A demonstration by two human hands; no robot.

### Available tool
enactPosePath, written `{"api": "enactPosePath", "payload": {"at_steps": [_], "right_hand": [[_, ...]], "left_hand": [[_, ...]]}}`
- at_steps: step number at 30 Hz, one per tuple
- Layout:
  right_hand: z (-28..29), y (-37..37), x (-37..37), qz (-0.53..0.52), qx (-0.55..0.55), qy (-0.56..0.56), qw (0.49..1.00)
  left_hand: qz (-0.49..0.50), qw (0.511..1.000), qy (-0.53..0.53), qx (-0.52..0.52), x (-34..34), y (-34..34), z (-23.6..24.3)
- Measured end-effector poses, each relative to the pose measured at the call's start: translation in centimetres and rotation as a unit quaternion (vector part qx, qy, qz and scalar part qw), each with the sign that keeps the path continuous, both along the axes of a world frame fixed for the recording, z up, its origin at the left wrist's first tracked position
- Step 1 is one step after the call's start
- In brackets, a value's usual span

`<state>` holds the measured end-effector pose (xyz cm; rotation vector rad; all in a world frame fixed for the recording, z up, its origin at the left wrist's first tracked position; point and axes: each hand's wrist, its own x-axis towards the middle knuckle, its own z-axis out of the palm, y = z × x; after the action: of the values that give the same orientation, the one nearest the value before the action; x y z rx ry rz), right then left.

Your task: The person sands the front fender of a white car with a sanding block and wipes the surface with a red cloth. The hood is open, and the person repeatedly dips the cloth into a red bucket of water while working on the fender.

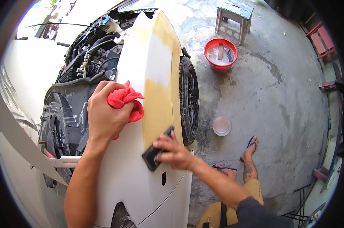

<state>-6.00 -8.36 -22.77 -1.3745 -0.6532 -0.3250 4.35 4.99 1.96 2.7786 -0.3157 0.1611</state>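
Observation:
My left hand (106, 114) is closed around a bunched red cloth (127, 98), above the white fender beside the engine bay. My right hand (176, 154) grips a black sanding block (150, 157), lying at a slant on the car's white panel (122, 171). The block's upper end overlaps the lower edge of a tan filler patch (156, 110) that runs up the fender. Just below that hand is a small dark slot (164, 178) in the panel. What lies under the block is hidden.
The uncovered engine bay (92, 57) is at the left, a black wheel (189, 98) right of the fender. On the concrete floor stand a red bucket (221, 67) of cloudy water with blocks in it, a folding stool (234, 19) and a round clear tub (222, 126). My sandalled feet show lower right.

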Motion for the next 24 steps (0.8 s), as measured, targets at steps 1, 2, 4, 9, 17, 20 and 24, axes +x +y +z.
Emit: {"api": "enactPosePath", "payload": {"at_steps": [1,2,4,9,17,20,24], "right_hand": [[0.6,-0.1,0.0,0.006,-0.003,-0.008,1.000],[0.4,-0.6,2.4,-0.012,0.012,0.046,0.999],[0.9,-1.1,3.4,-0.025,-0.022,0.063,0.997],[1.8,0.5,-3.7,0.005,-0.040,0.036,0.999],[2.4,1.0,-1.2,-0.051,-0.010,0.057,0.997],[1.3,0.8,-0.4,-0.037,-0.012,0.031,0.999],[0.8,-0.2,5.0,-0.078,0.020,0.100,0.992]], "left_hand": [[0.009,1.000,0.010,0.006,0.0,0.0,0.1],[-0.010,1.000,-0.008,0.002,0.2,-0.1,0.1],[0.002,1.000,0.012,0.012,0.0,-0.1,0.1],[-0.032,0.999,-0.007,0.026,0.0,0.1,0.0],[-0.025,0.999,0.008,0.023,-0.2,0.1,-0.1],[-0.053,0.998,-0.003,0.032,0.0,0.1,-0.2],[-0.040,0.999,0.007,0.036,0.1,0.2,-0.2]]}}
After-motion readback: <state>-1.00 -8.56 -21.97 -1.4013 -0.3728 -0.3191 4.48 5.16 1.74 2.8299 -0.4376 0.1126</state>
